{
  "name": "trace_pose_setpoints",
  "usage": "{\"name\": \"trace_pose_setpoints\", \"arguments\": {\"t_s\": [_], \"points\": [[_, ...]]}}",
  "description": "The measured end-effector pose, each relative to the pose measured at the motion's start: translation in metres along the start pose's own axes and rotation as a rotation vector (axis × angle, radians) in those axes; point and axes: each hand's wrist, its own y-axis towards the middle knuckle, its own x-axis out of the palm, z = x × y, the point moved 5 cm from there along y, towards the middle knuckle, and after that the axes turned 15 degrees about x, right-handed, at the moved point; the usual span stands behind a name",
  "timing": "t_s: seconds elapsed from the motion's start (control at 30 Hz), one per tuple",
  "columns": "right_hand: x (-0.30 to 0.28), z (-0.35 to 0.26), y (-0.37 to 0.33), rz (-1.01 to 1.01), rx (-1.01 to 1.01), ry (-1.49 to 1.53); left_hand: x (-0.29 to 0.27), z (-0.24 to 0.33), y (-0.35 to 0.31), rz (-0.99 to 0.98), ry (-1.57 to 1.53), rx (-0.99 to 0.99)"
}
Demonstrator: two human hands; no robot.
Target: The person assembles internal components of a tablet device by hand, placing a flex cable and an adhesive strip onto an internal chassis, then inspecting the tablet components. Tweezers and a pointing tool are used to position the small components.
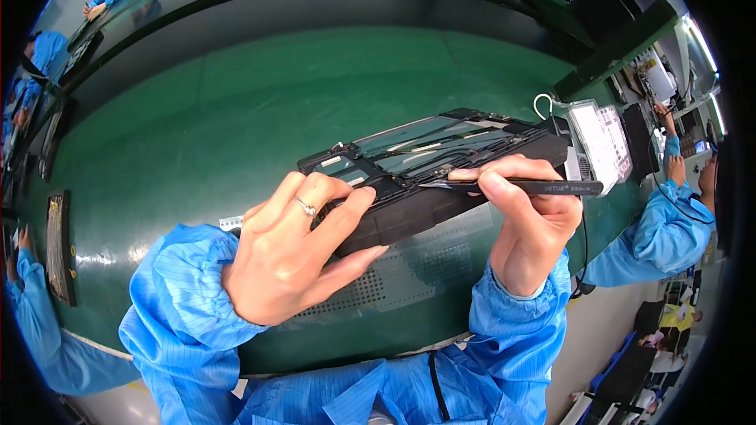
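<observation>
A dark electronic assembly (441,216), a flat frame with grey panels and thin black cables, lies tilted on the green bench in front of me. My left hand (295,248) rests on its near left corner, fingertips pressing by the cables and thumb along the front side. A ring is on one finger. My right hand (531,205) pinches black tweezers (559,187) between thumb and fingers. Their tips point left and reach the cables along the assembly's near edge. Whether the tips grip a cable is too small to tell.
A perforated sheet (378,279) lies under and before the assembly on the green bench (236,110). Clear plastic trays (600,142) and a white cable loop (542,102) stand at right. A green post (622,47) rises behind them. Co-workers in blue sit at both sides.
</observation>
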Motion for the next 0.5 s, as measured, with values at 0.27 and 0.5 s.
{"name": "trace_pose_setpoints", "arguments": {"t_s": [0.27,0.5], "points": [[0.0013,0.0010,-0.0006,-0.018,-0.028,0.007,-0.0008,0.0008,-0.0007,-0.018,0.011,-0.014],[0.0016,0.0005,-0.0028,-0.038,-0.043,-0.001,0.0000,0.0015,-0.0013,-0.020,0.015,-0.006]]}}
